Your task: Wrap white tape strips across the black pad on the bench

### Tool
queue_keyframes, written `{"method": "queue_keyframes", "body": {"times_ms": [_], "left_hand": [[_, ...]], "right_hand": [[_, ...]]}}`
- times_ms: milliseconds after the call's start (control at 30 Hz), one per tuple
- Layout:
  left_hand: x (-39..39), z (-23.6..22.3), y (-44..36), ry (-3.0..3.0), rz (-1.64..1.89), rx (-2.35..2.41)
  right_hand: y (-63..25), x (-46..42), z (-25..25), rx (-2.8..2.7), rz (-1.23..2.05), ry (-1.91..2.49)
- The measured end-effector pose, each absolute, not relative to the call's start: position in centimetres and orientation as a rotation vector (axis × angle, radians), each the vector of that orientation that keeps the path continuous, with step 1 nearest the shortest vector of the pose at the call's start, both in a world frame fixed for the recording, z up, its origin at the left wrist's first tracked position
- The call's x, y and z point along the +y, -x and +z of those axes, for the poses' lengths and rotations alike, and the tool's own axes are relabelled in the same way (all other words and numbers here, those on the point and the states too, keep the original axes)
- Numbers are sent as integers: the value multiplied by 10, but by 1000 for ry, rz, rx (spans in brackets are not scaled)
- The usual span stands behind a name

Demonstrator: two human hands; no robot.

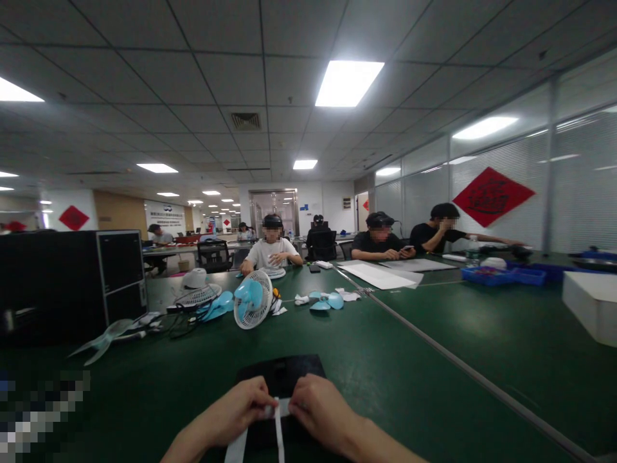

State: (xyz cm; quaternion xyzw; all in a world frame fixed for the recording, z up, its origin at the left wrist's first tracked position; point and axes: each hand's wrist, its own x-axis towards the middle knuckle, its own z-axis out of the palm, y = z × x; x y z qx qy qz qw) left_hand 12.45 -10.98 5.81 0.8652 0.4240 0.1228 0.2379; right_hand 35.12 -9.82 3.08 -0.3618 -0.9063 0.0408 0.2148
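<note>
Low in the head view, my left hand and my right hand meet over a black flat object lying on the green table. Both hands have their fingers curled and pinch a white strip between them. The strip's ends hang down toward me. What the black object is I cannot make out.
A small white fan with blue blades stands ahead, among loose fan blades, grilles and cables. A black computer case stands at left. A white box and blue trays sit at right. Several people sit at the far end.
</note>
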Motion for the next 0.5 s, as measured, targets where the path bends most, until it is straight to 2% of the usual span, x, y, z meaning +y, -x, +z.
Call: {"method": "queue_keyframes", "body": {"times_ms": [200,500], "left_hand": [[-115,66,-114,-2341,304,1200],[-107,61,-93,-2141,275,1436]], "right_hand": [[-381,-84,36,-2424,406,1153],[-406,-83,42,-2297,535,1273]]}}
